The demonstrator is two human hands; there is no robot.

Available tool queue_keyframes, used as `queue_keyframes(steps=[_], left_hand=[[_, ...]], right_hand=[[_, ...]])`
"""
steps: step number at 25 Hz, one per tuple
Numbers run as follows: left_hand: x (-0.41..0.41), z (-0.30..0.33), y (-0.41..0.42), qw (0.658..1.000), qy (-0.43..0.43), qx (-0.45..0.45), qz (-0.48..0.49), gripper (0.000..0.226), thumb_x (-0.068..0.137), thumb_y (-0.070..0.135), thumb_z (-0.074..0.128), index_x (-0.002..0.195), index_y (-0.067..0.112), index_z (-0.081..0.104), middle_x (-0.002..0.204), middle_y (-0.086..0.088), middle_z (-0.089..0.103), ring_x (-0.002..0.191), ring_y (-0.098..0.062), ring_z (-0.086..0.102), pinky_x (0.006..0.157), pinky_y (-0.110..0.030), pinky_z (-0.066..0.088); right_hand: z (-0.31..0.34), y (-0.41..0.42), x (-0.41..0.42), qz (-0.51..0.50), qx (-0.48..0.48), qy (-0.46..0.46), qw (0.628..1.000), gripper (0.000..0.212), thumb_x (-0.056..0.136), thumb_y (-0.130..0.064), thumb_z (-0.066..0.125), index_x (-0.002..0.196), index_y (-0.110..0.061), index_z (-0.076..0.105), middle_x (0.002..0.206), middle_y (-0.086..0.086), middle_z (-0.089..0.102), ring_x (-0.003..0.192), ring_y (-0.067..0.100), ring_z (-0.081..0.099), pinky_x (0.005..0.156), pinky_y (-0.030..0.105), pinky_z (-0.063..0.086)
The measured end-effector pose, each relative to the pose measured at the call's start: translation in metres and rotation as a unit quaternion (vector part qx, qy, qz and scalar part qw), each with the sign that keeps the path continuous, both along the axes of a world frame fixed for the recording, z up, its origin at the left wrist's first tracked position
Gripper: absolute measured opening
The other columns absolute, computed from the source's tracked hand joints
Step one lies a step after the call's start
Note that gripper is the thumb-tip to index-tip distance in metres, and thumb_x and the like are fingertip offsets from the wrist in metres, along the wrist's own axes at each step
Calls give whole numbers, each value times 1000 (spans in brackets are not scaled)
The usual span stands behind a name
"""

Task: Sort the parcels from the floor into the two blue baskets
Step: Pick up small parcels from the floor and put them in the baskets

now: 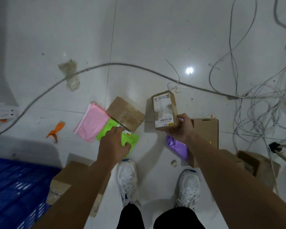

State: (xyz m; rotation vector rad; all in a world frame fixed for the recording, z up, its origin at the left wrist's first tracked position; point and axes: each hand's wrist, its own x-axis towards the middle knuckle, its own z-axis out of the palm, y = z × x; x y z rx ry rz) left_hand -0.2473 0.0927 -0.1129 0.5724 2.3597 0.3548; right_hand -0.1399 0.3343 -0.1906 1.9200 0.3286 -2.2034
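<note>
Basket (15, 187) lower left, contents unclear. Right hand (180, 129) grips labelled box (165, 111) mid-frame, off the floor. Left hand (113, 144) fingers straight, pressing green parcel (130, 139), pink parcel (91, 123) beside. Cables (254, 96) right.

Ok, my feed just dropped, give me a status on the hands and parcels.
Right hand grips labelled cardboard box, lifted. Left hand on green mailer, under brown box. Blue basket lower left.
</note>
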Motion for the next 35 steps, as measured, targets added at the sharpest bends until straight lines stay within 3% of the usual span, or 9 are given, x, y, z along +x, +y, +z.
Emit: queue_keyframes(steps=[2, 3, 6, 9, 11, 13, 16, 24, 35], left_hand=[[0, -8, 1, 1000, -3, 6, 4, 67, 60, 46, 41, 105, 1, 65, 97, -20, 65, 87, -41, 65, 74, -51, 54], [0, -10, 2, 1000, -10, 3, 11, 71, 59, 47, 40, 107, 1, 64, 99, -21, 64, 91, -41, 64, 78, -51, 53], [-1, -8, 6, 1000, -10, -8, 20, 75, 58, 49, 38, 112, 2, 62, 107, -19, 63, 99, -39, 61, 85, -49, 49], [-9, -6, 11, 1000, 5, -25, 16, 65, 62, 38, 48, 117, 6, 61, 111, -15, 62, 104, -37, 58, 86, -43, 45], [-15, -11, 9, 999, 19, -37, -2, 64, 62, 36, 48, 118, 8, 60, 111, -14, 62, 104, -37, 57, 85, -41, 43], [-16, -19, 2, 998, 47, -38, -24, 63, 61, 38, 46, 113, 5, 62, 104, -17, 63, 96, -39, 59, 79, -43, 46], [2, -26, -26, 997, 59, -48, -15, 56, 62, 34, 53, 106, 1, 65, 95, -20, 65, 84, -42, 63, 70, -46, 50], [2, 73, -32, 984, 50, -152, -73, 57, 68, 33, 62, 118, 7, 59, 108, -12, 61, 94, -35, 60, 76, -39, 44], [-72, 416, -24, 967, 191, -157, 69, 56, 79, 36, 58, 130, 16, 45, 127, -6, 52, 117, -28, 49, 93, -36, 37]], right_hand=[[-8, -9, 5, 138, 120, -91, 979, 19, 91, -15, 43, 82, -4, 55, 89, 20, 60, 71, 26, 56, 68, 36, 45], [-9, -10, 9, 290, 204, -129, 926, 17, 93, -17, 46, 88, -3, 56, 95, 20, 60, 68, 24, 55, 67, 37, 45], [1, -2, 12, 653, 420, -77, 625, 70, 84, -41, 69, 138, -9, 39, 137, 21, 46, 116, 33, 53, 96, 45, 47], [8, 7, -19, 845, 467, -21, 259, 134, 60, -76, 72, 154, -22, -7, 159, 26, -10, 148, 42, -6, 118, 58, 10], [-4, 3, -39, 879, 460, -9, 128, 150, 48, -82, 72, 152, -26, -21, 155, 30, -23, 145, 45, -17, 114, 64, 4], [-18, -6, -46, 896, 433, -15, 98, 153, 46, -75, 80, 152, -28, -20, 155, 33, -16, 145, 49, -8, 113, 67, 7], [-12, -35, -22, 903, 407, -22, 133, 147, 48, -69, 82, 153, -26, -11, 153, 35, 1, 141, 51, 11, 112, 65, 14], [133, -45, -11, 897, 403, 34, 175, 146, 53, -71, 78, 152, -19, -15, 155, 32, -14, 142, 52, 5, 114, 62, 13], [519, -21, -141, 844, 530, 77, -1, 144, 47, -69, 81, 155, -22, -1, 158, 25, -3, 140, 45, 17, 113, 54, 18]])
